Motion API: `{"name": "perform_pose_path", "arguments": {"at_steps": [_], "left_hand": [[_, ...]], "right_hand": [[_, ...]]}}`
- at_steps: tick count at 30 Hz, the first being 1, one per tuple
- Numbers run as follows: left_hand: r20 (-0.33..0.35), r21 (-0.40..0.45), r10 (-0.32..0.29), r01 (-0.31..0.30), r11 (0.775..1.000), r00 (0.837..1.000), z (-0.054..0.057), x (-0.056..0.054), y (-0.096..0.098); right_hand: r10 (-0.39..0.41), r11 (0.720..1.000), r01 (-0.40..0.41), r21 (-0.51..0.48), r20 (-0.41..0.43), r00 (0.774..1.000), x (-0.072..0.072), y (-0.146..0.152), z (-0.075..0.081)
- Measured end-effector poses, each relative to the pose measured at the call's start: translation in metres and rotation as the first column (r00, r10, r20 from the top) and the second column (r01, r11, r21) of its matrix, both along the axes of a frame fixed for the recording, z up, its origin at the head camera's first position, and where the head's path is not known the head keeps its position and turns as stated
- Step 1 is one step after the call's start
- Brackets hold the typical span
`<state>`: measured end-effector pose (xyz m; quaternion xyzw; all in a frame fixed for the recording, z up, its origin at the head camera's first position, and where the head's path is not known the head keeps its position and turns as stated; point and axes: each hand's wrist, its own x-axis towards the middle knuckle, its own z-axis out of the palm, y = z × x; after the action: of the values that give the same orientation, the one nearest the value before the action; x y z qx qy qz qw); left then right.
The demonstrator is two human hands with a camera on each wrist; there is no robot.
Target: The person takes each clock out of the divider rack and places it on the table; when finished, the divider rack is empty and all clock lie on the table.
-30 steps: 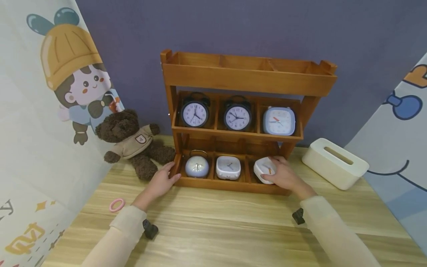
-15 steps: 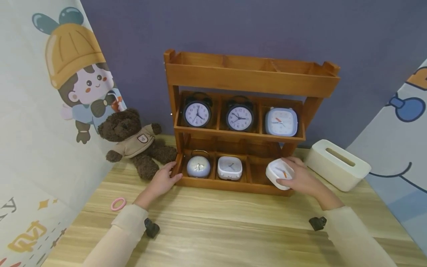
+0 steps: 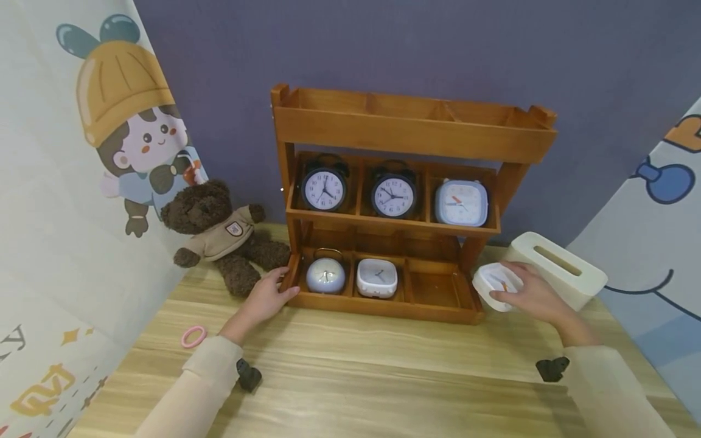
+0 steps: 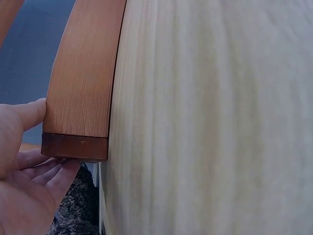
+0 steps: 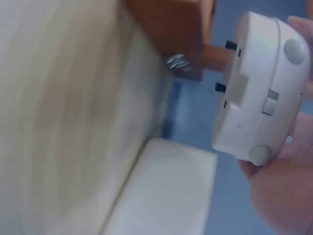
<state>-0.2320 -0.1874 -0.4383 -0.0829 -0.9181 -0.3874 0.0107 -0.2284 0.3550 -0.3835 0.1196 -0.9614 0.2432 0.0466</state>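
Observation:
My right hand (image 3: pixel 533 296) holds a white alarm clock (image 3: pixel 495 286) just off the right end of the wooden shelf rack (image 3: pixel 411 134). In the right wrist view the clock's underside (image 5: pixel 264 93) shows rounded feet and two dark knobs at the back. At the lower left corner of the rack, my left hand (image 3: pixel 268 296) grips the bottom tier's end, thumb at the front board (image 4: pixel 83 73) and fingers round the side. A round lilac clock (image 3: pixel 325 277) and a white square clock (image 3: pixel 376 278) sit in the bottom tier; its right compartment (image 3: pixel 435 289) is bare.
On the middle tier stand two black clocks (image 3: pixel 324 190) and a blue clock (image 3: pixel 462 203). A cream tissue box (image 3: pixel 558 267) is close behind my right hand. To the left lie a brown teddy bear (image 3: pixel 224 231) and a pink ring (image 3: pixel 193 336).
My right hand has lifted the white alarm clock out of the bottom right compartment and carried it rightward past the rack's end. The left hand has stayed on the corner.

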Motion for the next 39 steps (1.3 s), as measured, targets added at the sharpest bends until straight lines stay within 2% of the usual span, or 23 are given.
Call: {"name": "perform_pose_path", "arguments": {"at_steps": [10,20,28,39], "left_hand": [[0.012,0.019,0.019,-0.019,1.000,1.000,0.003,0.002,0.002],[0.033,0.040,0.026,-0.028,0.999,0.999,0.000,0.000,0.001],[0.042,0.064,0.027,-0.030,0.997,0.999,0.000,0.000,0.000],[0.058,0.109,0.035,-0.041,0.993,0.998,-0.001,0.001,0.000]], "right_hand": [[-0.161,0.987,0.161,0.007,0.041,0.986,-0.023,0.015,-0.034],[-0.180,0.984,0.180,0.009,0.020,0.983,-0.038,0.012,-0.055],[-0.179,0.984,0.178,0.023,0.027,0.984,-0.044,0.010,-0.062],[-0.203,0.979,0.202,0.021,0.103,0.974,-0.044,0.007,-0.057]]}}
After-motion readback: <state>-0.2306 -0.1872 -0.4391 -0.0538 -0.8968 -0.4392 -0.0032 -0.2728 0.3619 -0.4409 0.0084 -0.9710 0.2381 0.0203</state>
